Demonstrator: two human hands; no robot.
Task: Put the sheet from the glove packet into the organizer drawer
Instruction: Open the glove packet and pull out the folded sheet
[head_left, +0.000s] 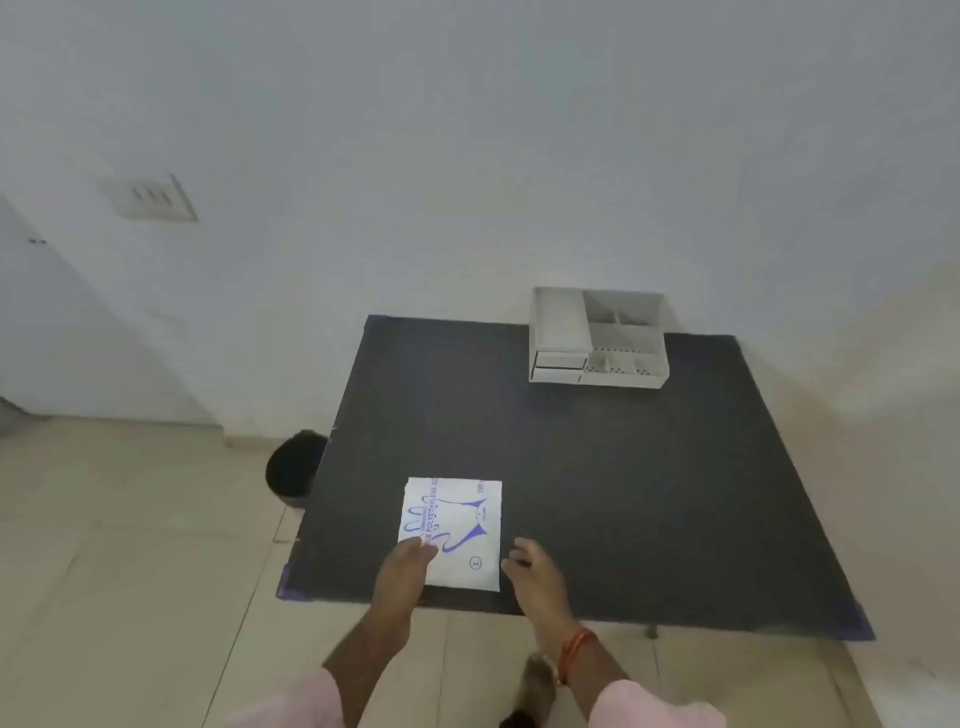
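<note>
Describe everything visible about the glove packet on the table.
The glove packet is a flat white rectangle, paper by the look of it, printed in blue with a glove outline, partly readable "POLYETHYLENE" lettering and a circled "L". It lies flat near the front edge of the dark table, and looks unopened. The left hand rests on its near left corner; the right hand is at its right edge, where contact is unclear.

A flat white paper glove packet (451, 535) lies near the front edge of the dark square table (597, 467). A white plastic organizer with compartments and drawers (598, 336) stands at the back right, well apart. A black round bucket (293, 470) sits on the floor, left of the table.
</note>
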